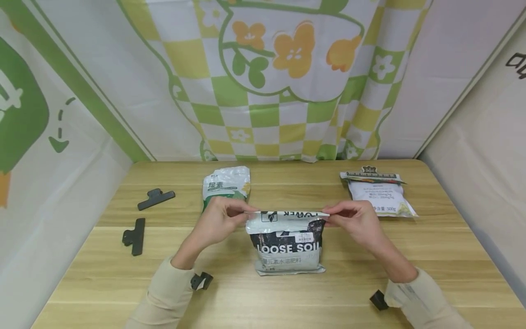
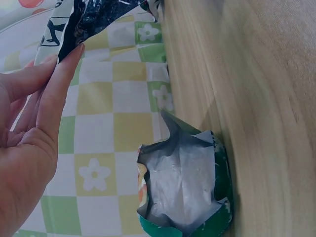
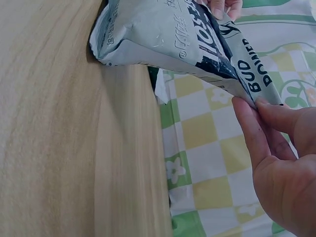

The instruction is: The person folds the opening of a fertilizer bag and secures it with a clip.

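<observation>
A pale wood-grain tabletop [image 1: 287, 301], with rounded far corners, supports a silver-and-black soil bag [image 1: 287, 256], which stands upright near the middle. Toward the far edge rest an open-mouthed white-and-green pouch [image 1: 226, 180], left of centre, and a white packet [image 1: 378, 198] marked 500g, at right. Along the left side lie two black clips, one wide [image 1: 156, 198] set farther back and another [image 1: 134, 236] nearer the front, while a third black clip [image 1: 201, 281] and a partly hidden dark object [image 1: 379, 300] lie toward the front, on either side of the bag.
</observation>
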Tool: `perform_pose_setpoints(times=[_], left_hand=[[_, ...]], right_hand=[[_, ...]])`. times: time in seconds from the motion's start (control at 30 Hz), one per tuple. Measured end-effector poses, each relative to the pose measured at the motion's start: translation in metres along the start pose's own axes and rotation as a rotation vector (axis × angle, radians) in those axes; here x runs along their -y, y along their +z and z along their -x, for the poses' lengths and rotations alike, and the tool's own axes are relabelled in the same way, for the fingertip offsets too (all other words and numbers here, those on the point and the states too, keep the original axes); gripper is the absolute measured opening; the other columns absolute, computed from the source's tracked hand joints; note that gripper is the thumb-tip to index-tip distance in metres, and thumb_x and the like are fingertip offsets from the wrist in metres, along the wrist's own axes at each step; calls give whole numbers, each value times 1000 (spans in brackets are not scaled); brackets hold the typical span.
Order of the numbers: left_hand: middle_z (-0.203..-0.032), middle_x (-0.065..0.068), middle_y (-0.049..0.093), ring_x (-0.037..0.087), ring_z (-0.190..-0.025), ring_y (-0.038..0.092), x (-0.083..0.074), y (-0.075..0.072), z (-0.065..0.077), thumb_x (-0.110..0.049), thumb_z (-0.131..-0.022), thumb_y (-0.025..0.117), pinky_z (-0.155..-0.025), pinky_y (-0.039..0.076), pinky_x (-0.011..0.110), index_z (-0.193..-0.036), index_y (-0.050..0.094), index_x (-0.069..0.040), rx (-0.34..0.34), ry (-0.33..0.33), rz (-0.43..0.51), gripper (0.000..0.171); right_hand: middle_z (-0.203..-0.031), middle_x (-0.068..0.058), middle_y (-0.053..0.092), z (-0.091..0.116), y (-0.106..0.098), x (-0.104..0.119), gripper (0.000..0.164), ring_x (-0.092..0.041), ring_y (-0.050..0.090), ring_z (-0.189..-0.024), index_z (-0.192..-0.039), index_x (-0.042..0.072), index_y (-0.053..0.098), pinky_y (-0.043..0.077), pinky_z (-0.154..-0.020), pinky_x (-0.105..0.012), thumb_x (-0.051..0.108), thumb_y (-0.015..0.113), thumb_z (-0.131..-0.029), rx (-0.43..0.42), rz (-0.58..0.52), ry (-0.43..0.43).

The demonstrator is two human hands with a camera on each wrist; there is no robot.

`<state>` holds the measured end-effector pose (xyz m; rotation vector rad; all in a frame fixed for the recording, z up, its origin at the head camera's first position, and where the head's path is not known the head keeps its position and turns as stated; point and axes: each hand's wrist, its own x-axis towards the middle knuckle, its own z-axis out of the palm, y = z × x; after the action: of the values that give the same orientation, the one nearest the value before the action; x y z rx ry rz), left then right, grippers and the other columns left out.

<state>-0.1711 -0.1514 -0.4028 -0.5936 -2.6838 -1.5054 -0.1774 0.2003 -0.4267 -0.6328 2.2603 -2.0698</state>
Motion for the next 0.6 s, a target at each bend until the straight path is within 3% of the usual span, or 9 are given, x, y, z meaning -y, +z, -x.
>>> perform_pose_setpoints(times=[0.1,0.23,0.43,0.6], left_hand=[[-102,6,82,11,-80,77,0,0,1,-12,-92,80,-67,64,29,-106,84,-17,11,-53,36,15],[-109,7,81,16,-90,79,4,1,2,-16,-93,81,-78,65,27,-113,82,-17,28,-110,54,20],[-111,8,81,20,-96,78,9,-1,4,-22,-91,83,-86,64,27,-120,79,-14,30,-146,47,30],[-110,10,81,21,-96,79,14,-8,6,-25,-94,81,-84,65,31,-122,78,-11,34,-148,62,31]], right_hand=[[-98,12,80,-1,-1,0,14,-9,79,-88,-99,-23,68,66,-77,-35,-22,67,-85,6,7,28],[-98,12,80,-1,-2,-2,16,-9,79,-87,-102,-23,68,66,-78,-35,-21,67,-86,4,7,74],[-95,11,80,-1,-4,-3,20,-12,79,-84,-107,-24,67,65,-79,-35,-19,67,-88,-6,-4,135],[-94,10,80,-1,-4,-4,24,-12,80,-84,-111,-25,65,65,-80,-35,-17,67,-89,-9,-9,178]])
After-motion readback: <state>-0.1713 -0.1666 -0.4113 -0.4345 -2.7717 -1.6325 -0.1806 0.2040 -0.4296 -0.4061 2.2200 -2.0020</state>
